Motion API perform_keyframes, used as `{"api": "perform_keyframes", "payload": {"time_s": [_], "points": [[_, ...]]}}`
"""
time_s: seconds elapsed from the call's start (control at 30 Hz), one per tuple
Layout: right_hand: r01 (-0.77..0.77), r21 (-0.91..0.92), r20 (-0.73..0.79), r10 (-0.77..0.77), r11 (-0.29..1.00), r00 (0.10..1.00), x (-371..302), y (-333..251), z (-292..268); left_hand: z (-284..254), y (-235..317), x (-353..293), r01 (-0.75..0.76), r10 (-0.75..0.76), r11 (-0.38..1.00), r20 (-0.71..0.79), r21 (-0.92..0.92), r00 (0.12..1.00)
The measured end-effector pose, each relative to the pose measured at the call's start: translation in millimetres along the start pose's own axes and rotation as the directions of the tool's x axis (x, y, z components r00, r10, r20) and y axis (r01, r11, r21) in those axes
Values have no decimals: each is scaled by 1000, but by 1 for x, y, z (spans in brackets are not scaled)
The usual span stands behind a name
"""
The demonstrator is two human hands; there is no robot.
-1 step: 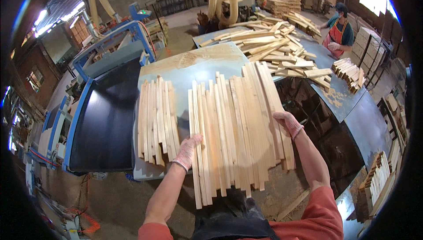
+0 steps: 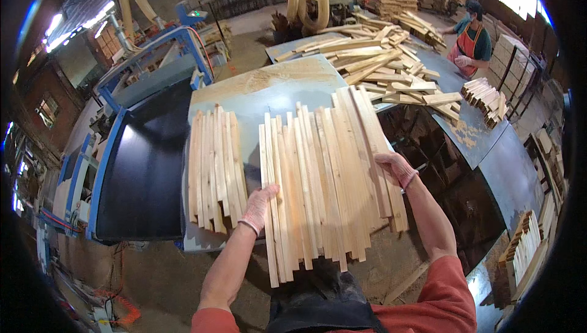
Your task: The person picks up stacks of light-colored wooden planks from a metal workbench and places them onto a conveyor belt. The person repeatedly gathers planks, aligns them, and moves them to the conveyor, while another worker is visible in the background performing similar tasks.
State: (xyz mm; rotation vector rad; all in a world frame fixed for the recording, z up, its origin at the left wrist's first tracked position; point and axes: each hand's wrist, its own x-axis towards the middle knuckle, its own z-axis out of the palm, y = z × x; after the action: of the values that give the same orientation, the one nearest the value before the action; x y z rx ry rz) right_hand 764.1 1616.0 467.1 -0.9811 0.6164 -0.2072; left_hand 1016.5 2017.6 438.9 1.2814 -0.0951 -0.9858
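A wide row of pale wooden strips point(image 2: 318, 180) lies side by side between my hands, its near ends jutting past the table edge toward my dark apron. My left hand point(image 2: 262, 206), in a pinkish knit glove, grips the row's left side, thumb over the outer strip. On the right side, my gloved right hand point(image 2: 396, 168) presses in and holds the outermost strips. Fingers of both hands are partly hidden beneath or behind the wood. A smaller bundle of wooden strips point(image 2: 215, 168) rests on the metal table point(image 2: 257, 98), just left of my left hand.
Left of the table stands a blue-framed machine with a black conveyor belt point(image 2: 147, 168). A heap of loose wooden strips point(image 2: 391, 64) covers a farther table. A co-worker in a red apron point(image 2: 469, 49) stands at the far right near a stacked bundle of sticks point(image 2: 484, 99).
Almost nothing differs: the row of wooden strips and both my hands sit very slightly farther left in the picture, with the same grip.
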Motion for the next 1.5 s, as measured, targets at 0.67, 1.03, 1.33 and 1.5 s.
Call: {"api": "perform_keyframes", "payload": {"time_s": [0.67, 1.03, 1.33, 1.5], "points": [[-146, -911, -239, -206, 385, 949, 151, -55, 45, -84, 137, 67, -31, 766, 118, -71, 993, 639], [-19, -791, -168, -187, 611, 968, 156, -16, 141, -214, 128, 60, 259, 527, 425, -470, 867, 708], [84, -678, -24, -135, 730, 991, 210, 30, 101, -208, 107, 57, 461, 493, 339, -572, 820, 656], [116, -680, 108, -58, 724, 992, 248, 44, 92, -210, 80, 60, 595, 546, 224, -605, 772, 579]]}}
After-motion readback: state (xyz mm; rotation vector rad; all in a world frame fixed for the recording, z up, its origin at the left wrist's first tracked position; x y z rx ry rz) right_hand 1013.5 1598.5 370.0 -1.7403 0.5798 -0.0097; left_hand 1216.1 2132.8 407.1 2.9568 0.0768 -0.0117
